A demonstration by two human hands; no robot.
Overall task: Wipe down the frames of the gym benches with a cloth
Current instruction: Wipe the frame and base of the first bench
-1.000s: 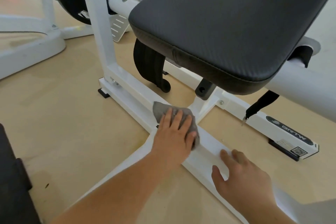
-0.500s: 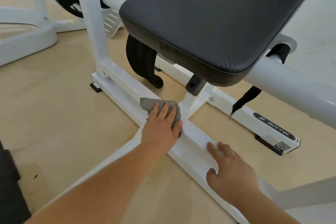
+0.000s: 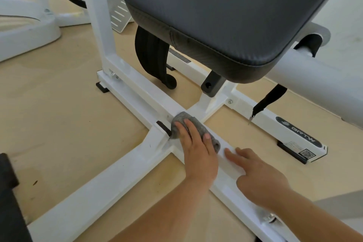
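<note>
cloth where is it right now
Head view, low centre: the cloth lies on the white frame bar at its cross joint, under the left hand, with the right hand just to its right.

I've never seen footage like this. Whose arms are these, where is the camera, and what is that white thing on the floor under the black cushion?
There is no machine here. These are a person's two bare arms, filmed by a wide-angle camera worn on their head that looks forward and down, so you see roughly what they see. The white thing is the metal frame of a gym bench, standing on a tan floor. The black cushion is the bench's pad. The left hand presses a grey cloth onto the frame's bar, where a crosspiece joins it, to wipe it. The right hand holds nothing; its fingers rest stretched out on the same bar, just beside the left hand.
</note>
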